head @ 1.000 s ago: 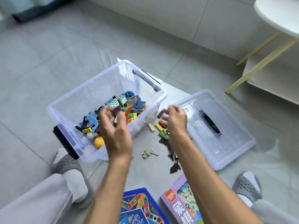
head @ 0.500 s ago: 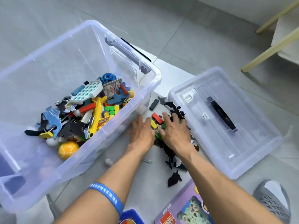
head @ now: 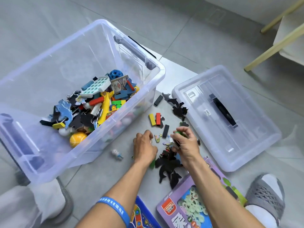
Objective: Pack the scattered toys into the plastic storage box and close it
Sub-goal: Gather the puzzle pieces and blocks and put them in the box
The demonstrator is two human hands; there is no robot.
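Now: storage box (head: 153, 83) open, part-filled with mixed toys (head: 98, 102); lid (head: 246, 145) off beside it. Right hand (head: 185, 143) pinches green block (head: 178, 133); left hand (head: 144, 146) curled on floor, grasp unclear.

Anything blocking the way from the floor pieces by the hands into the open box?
Nothing visible. The storage box is open-topped; its lid lies apart on the floor, right of the loose pieces. Only the box's near wall separates them, so the left hand and right hand must lift over it.
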